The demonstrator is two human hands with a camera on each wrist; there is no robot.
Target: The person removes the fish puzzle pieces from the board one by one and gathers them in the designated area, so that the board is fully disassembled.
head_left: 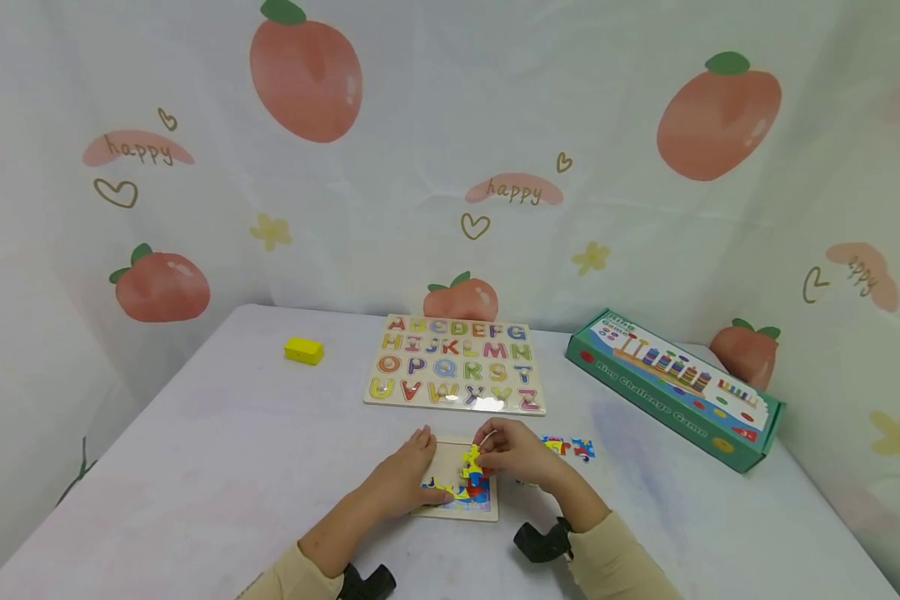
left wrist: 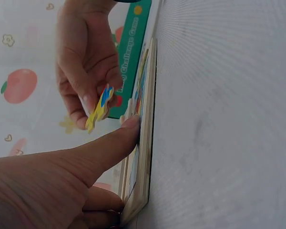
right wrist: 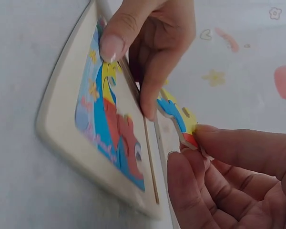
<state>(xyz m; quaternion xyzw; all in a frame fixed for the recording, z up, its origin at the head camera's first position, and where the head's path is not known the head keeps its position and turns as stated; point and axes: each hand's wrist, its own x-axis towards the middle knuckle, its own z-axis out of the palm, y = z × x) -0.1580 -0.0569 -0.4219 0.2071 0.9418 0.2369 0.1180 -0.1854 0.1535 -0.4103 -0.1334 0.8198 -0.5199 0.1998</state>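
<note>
A small wooden jigsaw board (head_left: 444,457) lies near the table's middle, its lower part filled with colourful pieces (right wrist: 107,107). My left hand (head_left: 401,475) rests at the board's left side. Its thumb presses on the fitted pieces, while the other fingers lie along the edge. Between thumb and fingertips, my right hand (head_left: 516,454) pinches a yellow, blue and red puzzle piece (right wrist: 181,119). That piece is held tilted above the board, apart from it in the left wrist view. More loose puzzle pieces (head_left: 581,448) lie beyond the right hand, which partly hides them.
Behind the jigsaw lies a wooden alphabet board (head_left: 450,407) with coloured letters. A yellow block (head_left: 303,351) sits at the back left. A green ring game box (head_left: 667,417) lies at an angle on the right. Patterned cloth (head_left: 390,225) hangs behind the table.
</note>
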